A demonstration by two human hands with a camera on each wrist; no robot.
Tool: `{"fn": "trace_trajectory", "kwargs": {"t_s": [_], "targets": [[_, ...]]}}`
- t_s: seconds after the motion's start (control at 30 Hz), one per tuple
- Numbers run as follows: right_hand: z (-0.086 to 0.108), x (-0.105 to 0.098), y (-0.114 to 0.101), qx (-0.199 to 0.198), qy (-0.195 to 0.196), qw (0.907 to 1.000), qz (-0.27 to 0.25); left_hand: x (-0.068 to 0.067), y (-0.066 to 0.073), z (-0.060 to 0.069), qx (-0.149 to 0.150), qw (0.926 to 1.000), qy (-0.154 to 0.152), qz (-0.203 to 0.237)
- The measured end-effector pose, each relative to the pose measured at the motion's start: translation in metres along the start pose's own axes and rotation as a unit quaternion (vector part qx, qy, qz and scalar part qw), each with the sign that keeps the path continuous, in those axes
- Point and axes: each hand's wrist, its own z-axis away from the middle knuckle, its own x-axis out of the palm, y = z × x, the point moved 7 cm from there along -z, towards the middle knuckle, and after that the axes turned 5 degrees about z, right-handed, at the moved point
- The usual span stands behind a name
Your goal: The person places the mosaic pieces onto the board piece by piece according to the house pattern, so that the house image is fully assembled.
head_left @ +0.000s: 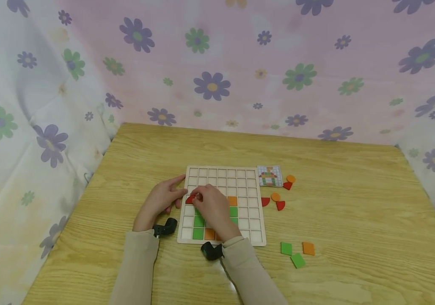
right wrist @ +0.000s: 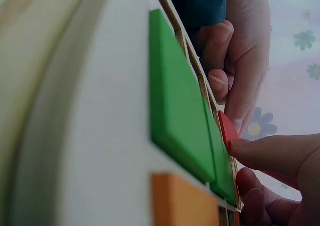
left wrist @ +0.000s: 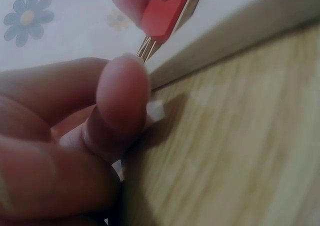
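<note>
A wooden grid board [head_left: 251, 192] lies on the table, with green square tiles [head_left: 198, 221] and orange square tiles [head_left: 232, 201] in some lower cells. My right hand [head_left: 215, 207] reaches over the board and pinches a red quarter-circle piece [head_left: 190, 199] at a left-column cell. In the left wrist view, fingertips hold that red piece [left wrist: 167, 13] tilted at the grid. My left hand [head_left: 160, 199] rests at the board's left edge, fingers loosely extended and thumb against the rim. The right hand covers several middle cells.
A small pattern card [head_left: 270, 176] touches the board's upper right side. Right of the board lie orange discs [head_left: 275, 197] and red quarter-circle pieces [head_left: 280, 205]. Loose green squares [head_left: 286, 248] and an orange square [head_left: 309, 248] sit nearer the front. Flowered cloth [head_left: 232, 59] hangs behind the table.
</note>
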Motion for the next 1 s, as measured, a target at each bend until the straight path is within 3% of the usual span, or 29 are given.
{"fn": "trace_trajectory", "kwargs": {"t_s": [0.23, 0.47, 1.0], "targets": [[0.001, -0.003, 0.000, -0.012, -0.001, 0.9999, 0.005, 0.002, 0.004, -0.001, 0.003, 1.0000, -0.005, 0.003], [0.005, -0.010, 0.007, -0.027, 0.014, 0.9988, -0.040, 0.000, 0.003, 0.000, -0.003, 1.0000, -0.006, 0.000], [0.021, -0.053, 0.027, -0.073, 0.014, 0.9959, -0.050, -0.001, 0.000, 0.000, -0.001, 1.0000, 0.006, -0.008]]}}
